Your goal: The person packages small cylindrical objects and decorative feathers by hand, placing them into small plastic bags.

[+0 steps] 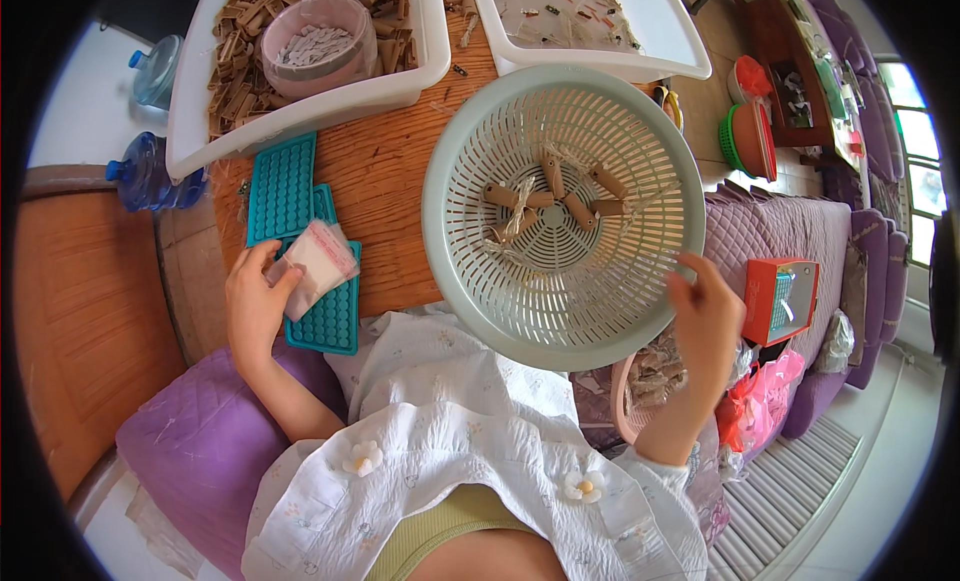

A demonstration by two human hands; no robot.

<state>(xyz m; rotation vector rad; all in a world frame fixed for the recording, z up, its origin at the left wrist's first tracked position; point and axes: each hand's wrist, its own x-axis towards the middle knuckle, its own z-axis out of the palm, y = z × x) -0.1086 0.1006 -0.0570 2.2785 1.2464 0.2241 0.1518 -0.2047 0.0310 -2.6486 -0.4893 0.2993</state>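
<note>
My left hand [258,299] grips the edge of a stack of clear plastic bags [322,264] with a pink strip, above teal moulded trays [335,316]. To the right, my right hand [708,316] is at the near right rim of a grey-green slotted plastic basket [470,311]. Its thumb and forefinger are bent but apart, with nothing visible between them; whether they touch the rim is unclear. Inside the basket lie several small brown tubes [578,212], some with pale stringy material [520,209]. The basket tilts toward me at the table's near edge.
A white bin [435,41] at the far left holds many brown pieces and a pink tub [300,86] of small greyish pieces. Another white bin [690,56] stands beyond the basket. A red box [762,301] sits on the purple sofa [790,226] at right.
</note>
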